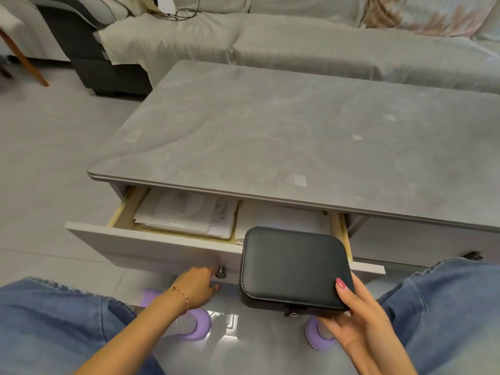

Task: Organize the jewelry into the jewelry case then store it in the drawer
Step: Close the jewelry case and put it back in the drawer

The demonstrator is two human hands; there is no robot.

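1. Nearest the camera, two knees in blue jeans [51, 318] frame the view, with purple slippers [198, 324] on the glossy tiled floor [40, 158] between them.
2. The right hand [359, 318] supports a black jewelry case [293, 269] from beneath its near right corner, thumb pressed on the lid: the grip is clamped on the case. The case is closed, its snap tab [291, 313] fastened at the front edge.
3. The case is held in the air, level, over the front panel of the drawer [151, 249] at its right end. Its far edge overlaps the drawer opening; it does not rest inside.
4. The left hand [198, 286], with a thin bracelet [181, 295] at the wrist, sits just beside the drawer's round metal knob [221, 272]. Fingers are curled loosely and hold nothing; whether the fingertips touch the knob cannot be told.
5. The drawer is pulled out from under the grey stone-look surface [297, 131]. Inside lie stacks of white papers [186, 215], left and right.
6. A second knob [474, 256] shows on the closed front to the right.
7. Beyond the surface stands a sofa [311, 47] under a pale cover, with a dark cable [184, 12] lying on it at the far left.
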